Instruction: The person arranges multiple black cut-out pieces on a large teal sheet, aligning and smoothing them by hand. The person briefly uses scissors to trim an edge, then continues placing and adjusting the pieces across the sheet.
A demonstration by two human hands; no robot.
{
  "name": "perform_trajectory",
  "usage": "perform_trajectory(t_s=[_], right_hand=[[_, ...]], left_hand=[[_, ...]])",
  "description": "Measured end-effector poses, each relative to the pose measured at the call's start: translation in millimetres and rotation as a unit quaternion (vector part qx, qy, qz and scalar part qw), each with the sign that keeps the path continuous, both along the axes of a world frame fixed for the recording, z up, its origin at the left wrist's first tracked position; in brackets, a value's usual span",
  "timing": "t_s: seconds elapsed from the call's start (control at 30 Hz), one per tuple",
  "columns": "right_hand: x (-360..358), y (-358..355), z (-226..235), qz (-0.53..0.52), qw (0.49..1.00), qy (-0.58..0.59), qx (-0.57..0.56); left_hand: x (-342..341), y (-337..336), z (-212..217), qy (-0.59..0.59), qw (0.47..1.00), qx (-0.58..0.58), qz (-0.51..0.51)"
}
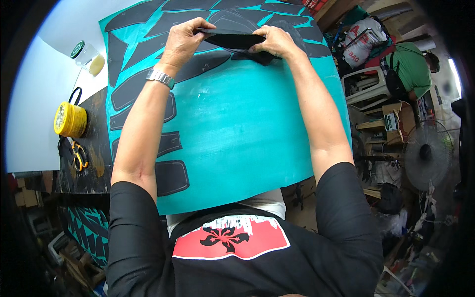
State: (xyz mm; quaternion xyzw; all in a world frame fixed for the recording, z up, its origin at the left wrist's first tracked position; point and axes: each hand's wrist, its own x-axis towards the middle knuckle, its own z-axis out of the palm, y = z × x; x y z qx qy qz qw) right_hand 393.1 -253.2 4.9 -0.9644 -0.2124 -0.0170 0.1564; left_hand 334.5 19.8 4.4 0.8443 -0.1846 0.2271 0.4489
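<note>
Both arms reach to the far part of a large teal sheet [242,128]. My left hand [185,39], with a metal watch on its wrist, pinches one end of a black flat cut piece [230,41]. At its other end my right hand [274,42] grips it between thumb and fingers. Held between them, the piece is raised off the sheet and bowed. Several dark cut pieces with pale outlines lie around it, such as a long curved one [203,64] just nearer to me. Some pieces beneath my hands are partly hidden.
Left of the sheet, a yellow tub [71,120] and orange-handled scissors [79,155] rest on a dark worktable [99,171]. Farther back lies a clear jar with a green lid [88,57]. At right are a white plastic chair [365,86], a fan [426,152] and a person in green [411,69].
</note>
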Motion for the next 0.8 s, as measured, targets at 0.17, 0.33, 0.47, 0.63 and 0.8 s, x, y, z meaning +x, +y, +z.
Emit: perform_trajectory(t_s=[0.17,0.33,0.47,0.63,0.8], right_hand=[[-8.4,6.7,16.1,-0.022,0.993,0.072,0.093],[-75.6,5.5,24.1,0.205,0.732,0.323,0.564],[-118.3,7.8,10.9,0.149,0.676,0.392,0.606],[-124.2,9.4,-4.4,-0.013,0.691,0.418,0.590],[-125.1,19.0,-10.9,-0.031,0.890,0.232,0.392]], left_hand=[[-43.9,39.0,41.9,0.055,0.983,-0.177,-0.010],[-96.1,39.3,25.6,0.163,0.963,-0.212,-0.021],[-129.3,31.5,-3.6,0.304,0.929,-0.188,0.097],[-145.7,32.8,-21.8,0.356,0.912,-0.191,0.076],[-148.0,34.4,-23.0,0.325,0.929,-0.128,0.120]])
